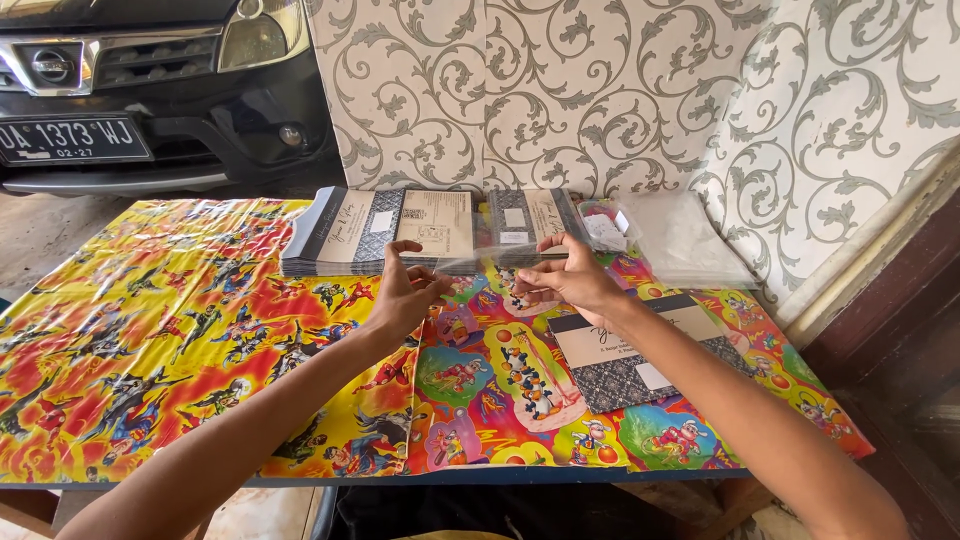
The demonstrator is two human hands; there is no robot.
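Observation:
My left hand (402,290) and my right hand (570,278) hold a clear plastic sleeve (490,260) stretched between them, a little above the table. My left fingers pinch its left end and my right fingers pinch its right end. Under my right forearm a single card (640,355) with a cream top and dark patterned lower part lies flat on the table. Behind my hands two stacks of the same cards (385,228) (528,220) lie side by side at the table's far edge.
The table is covered with bright cartoon-print sheeting (180,330). A pile of clear plastic sleeves (680,240) lies at the far right against a scroll-patterned wall (560,90). A black car (150,90) stands beyond the table at the far left.

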